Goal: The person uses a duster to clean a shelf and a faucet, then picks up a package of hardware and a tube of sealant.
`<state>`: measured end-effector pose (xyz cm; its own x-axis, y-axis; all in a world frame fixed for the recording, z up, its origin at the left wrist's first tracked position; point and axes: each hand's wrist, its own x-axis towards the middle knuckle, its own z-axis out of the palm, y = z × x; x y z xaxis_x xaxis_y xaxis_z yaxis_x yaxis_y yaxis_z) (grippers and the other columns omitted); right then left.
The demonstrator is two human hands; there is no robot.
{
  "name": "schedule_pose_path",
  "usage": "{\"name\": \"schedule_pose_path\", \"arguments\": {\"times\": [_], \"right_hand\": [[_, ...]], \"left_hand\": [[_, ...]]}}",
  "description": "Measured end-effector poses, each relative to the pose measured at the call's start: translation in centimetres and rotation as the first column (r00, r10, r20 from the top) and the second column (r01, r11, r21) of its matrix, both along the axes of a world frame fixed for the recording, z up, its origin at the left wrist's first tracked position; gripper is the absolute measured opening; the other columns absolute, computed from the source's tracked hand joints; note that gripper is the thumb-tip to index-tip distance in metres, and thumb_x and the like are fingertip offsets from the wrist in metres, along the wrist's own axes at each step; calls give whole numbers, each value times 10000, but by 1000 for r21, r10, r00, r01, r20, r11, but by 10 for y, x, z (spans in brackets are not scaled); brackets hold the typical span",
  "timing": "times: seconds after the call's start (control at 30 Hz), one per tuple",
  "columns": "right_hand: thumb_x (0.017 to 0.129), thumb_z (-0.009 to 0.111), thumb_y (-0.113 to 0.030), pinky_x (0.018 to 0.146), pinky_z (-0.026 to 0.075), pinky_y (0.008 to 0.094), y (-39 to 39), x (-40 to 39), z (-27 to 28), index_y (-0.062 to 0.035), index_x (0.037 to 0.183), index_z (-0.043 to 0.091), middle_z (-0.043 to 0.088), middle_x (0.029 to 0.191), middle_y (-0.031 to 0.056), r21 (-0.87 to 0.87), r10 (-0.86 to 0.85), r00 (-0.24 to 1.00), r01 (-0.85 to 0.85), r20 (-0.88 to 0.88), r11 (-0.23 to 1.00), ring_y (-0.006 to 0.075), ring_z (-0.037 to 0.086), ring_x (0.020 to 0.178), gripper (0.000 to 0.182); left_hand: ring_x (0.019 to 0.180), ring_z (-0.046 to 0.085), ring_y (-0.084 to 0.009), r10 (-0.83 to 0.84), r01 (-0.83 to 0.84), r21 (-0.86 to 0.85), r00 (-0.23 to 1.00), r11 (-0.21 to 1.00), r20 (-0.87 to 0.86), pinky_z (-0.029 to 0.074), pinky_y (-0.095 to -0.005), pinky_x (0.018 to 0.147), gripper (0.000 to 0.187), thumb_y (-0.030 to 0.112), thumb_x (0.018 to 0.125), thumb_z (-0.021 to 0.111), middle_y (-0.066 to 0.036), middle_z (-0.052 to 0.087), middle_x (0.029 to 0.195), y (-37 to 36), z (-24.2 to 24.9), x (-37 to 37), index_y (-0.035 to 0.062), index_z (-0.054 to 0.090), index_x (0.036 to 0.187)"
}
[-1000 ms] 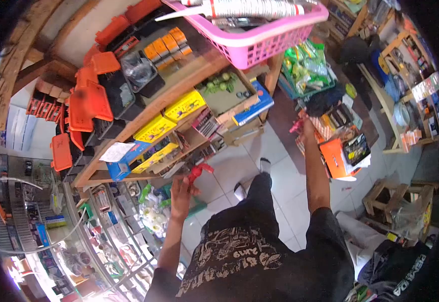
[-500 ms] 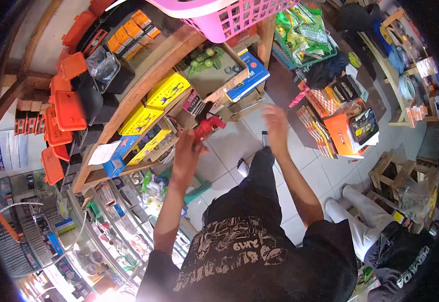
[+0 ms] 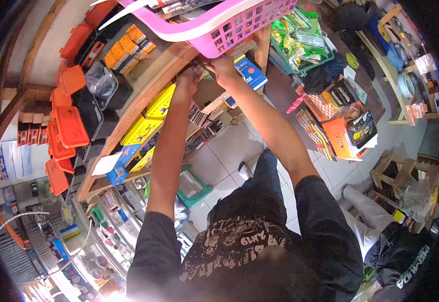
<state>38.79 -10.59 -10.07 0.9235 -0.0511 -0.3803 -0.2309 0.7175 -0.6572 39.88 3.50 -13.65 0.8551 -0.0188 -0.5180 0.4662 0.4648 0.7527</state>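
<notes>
Both hands reach up into the open cardboard box [image 3: 213,92] on the shelf, just under the pink basket [image 3: 217,43]. My left hand [image 3: 188,80] is at the box's left side, blurred, with its fingers curled around something too dark to make out. Close to its right, my right hand [image 3: 222,68] bends its fingers together toward the left one; what they grip is hidden. The red item is out of sight. A blue box [image 3: 250,73] stands right of my right hand, and yellow boxes [image 3: 141,129] line the shelf below my left hand.
Orange-lidded bins [image 3: 71,126] hang at the left. A green crate [image 3: 307,65] of packets and an orange box [image 3: 341,136] stand at the right. A green stool [image 3: 192,189] is on the tiled floor. Another person's dark sleeve [image 3: 405,256] shows at lower right.
Both hands have moved up to the box and closer together. My right hand has swung left from over the floor. The red item that my left hand held no longer shows.
</notes>
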Motion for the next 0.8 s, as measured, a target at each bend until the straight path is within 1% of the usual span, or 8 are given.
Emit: {"name": "schedule_pose_path", "arguments": {"times": [0.17, 0.27, 0.3, 0.33, 0.37, 0.4, 0.57, 0.8], "right_hand": [[935, 517, -228, 784, 534, 379, -1, 0, -15, -124, 1085, 564, 628, 997, 41, 35, 73, 981, -80, 179, 996, 179, 637, 890, 189], [937, 498, -268, 822, 512, 397, -17, -42, 12, -117, 1163, 541, 629, 1054, 51, -67, 187, 979, -182, 84, 981, 192, 630, 944, 275], [933, 503, -264, 831, 503, 399, -24, -51, 20, -112, 1201, 528, 630, 1059, 51, -94, 238, 968, -230, 83, 969, 195, 631, 945, 309], [937, 498, -254, 827, 497, 380, -31, -66, 32, -89, 1214, 527, 628, 1061, 55, -110, 309, 943, -297, 121, 949, 194, 630, 949, 324], [942, 492, -245, 822, 491, 360, -41, -82, 49, -66, 1227, 527, 626, 1064, 60, -131, 382, 910, -364, 159, 922, 193, 630, 954, 339], [949, 500, -263, 815, 485, 340, -51, -96, 66, -41, 1225, 532, 627, 1055, 64, -218, 488, 849, -446, 205, 868, 180, 626, 946, 356], [949, 553, -332, 803, 480, 288, -125, -147, 189, 12, 1134, 597, 638, 941, 68, -607, 866, 426, -624, 264, 492, 138, 599, 857, 393], [959, 522, -280, 730, 464, 255, -190, -109, 334, -20, 1063, 633, 628, 870, 35, -859, 638, 604, 168, 478, 484, 106, 590, 808, 302]], "left_hand": [[755, 594, -155, -5, -152, 422, 938, 894, 347, 530, -312, 659, 129, 120, 945, 486, -50, 611, 919, -25, 4, 3, 84, 536, 1059], [815, 588, -153, -37, -47, 317, 967, 947, 253, 524, -299, 636, 187, 170, 933, 507, -60, 601, 949, -14, -12, 16, 86, 535, 1097], [988, 587, -189, 40, -59, 106, 983, 993, 180, 505, -314, 776, 382, 141, 934, 497, -52, 578, 1178, -10, -36, 22, 107, 463, 1312], [996, 571, -177, 69, -167, 233, 924, 958, 377, 509, -309, 757, 403, 177, 929, 518, -34, 568, 1195, -18, -53, 24, 104, 459, 1321], [749, 612, -220, -26, -38, 478, 992, 878, 127, 536, -357, 585, 381, 394, 927, 505, -80, 593, 998, 14, -86, 37, 137, 509, 1209], [921, 564, -165, 149, -199, 293, 971, 935, 185, 500, -301, 703, 372, 266, 926, 550, -6, 574, 1106, -13, -85, 31, 111, 498, 1260], [656, 576, -109, 153, -188, 314, 979, 931, 133, 461, -288, 502, 185, 308, 925, 550, -7, 593, 777, -28, 40, -44, 129, 564, 971], [664, 556, -113, -179, 110, 253, 946, 961, 269, 418, -252, 558, 266, 284, 935, 518, -28, 602, 839, -29, 156, -129, 110, 529, 1135]]}}
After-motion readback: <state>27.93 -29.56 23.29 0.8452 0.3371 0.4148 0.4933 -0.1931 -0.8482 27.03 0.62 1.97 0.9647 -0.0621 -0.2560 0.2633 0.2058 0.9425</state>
